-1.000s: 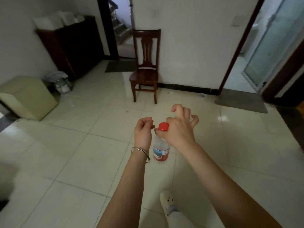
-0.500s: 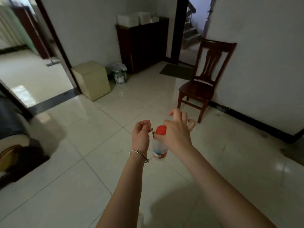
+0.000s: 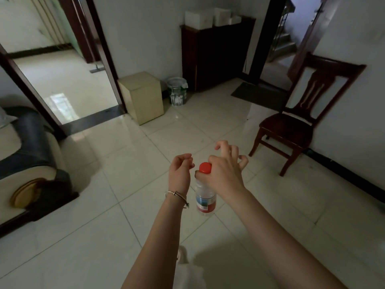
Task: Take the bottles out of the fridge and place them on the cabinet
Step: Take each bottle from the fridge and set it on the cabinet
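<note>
A clear plastic bottle (image 3: 204,200) with a red cap and a red, white and blue label hangs upright over the tiled floor. My right hand (image 3: 224,170) pinches it at the neck just under the cap, the other fingers spread. Just left of the cap, my left hand (image 3: 180,173) is held out with its fingers loosely curled and nothing in it; a silver bangle circles that wrist. A dark wooden cabinet (image 3: 212,57) stands against the far wall, with white boxes on its top. No fridge is in view.
A wooden chair (image 3: 295,119) stands at the right wall. A beige box (image 3: 143,97) and a lined waste bin (image 3: 177,91) sit left of the cabinet. A sofa arm (image 3: 31,155) is at the left. Doorways open at far left and behind the chair.
The view has swung left: the chair slid from centre to the right, and the cabinet, box and left doorway came in. Both hands and the bottle keep their pose.
</note>
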### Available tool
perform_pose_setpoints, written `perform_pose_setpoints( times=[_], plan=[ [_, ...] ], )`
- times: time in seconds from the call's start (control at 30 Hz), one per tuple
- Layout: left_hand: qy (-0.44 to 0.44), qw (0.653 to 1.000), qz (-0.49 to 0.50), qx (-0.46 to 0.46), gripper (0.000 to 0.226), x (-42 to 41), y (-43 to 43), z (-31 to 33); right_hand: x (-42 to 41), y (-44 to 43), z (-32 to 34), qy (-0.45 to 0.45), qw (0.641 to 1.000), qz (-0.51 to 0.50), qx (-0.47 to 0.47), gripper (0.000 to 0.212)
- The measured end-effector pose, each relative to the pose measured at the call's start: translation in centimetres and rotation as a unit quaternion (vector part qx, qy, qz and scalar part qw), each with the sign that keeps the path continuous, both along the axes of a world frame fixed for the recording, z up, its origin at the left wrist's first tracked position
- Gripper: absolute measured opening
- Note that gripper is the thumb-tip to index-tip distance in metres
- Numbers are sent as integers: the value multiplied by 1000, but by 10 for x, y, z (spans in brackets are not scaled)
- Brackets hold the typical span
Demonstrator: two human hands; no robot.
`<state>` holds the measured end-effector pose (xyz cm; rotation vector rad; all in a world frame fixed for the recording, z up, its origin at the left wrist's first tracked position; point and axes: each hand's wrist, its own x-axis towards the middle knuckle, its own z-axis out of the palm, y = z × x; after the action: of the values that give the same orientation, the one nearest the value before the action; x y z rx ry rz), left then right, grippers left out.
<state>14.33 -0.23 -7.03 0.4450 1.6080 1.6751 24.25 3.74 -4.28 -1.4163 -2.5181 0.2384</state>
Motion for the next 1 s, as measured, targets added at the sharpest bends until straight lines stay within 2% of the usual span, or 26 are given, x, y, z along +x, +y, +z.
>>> perform_pose_setpoints(
  times=[0.27,0.53,0.87,1.0],
  plan=[
    [2,1000,6,-7,13,-122,89,3,-113,91,6,20,999,-8,25,36],
    [5,1000,25,-9,15,-206,166,5,-205,181,13,15,1000,12,15,41],
    [-4,995,102,-9,14,-299,299,0,-306,321,1,12,994,108,6,33],
    [-7,991,132,-11,15,-333,360,3,-343,381,4,-9,988,151,19,38]
  ],
)
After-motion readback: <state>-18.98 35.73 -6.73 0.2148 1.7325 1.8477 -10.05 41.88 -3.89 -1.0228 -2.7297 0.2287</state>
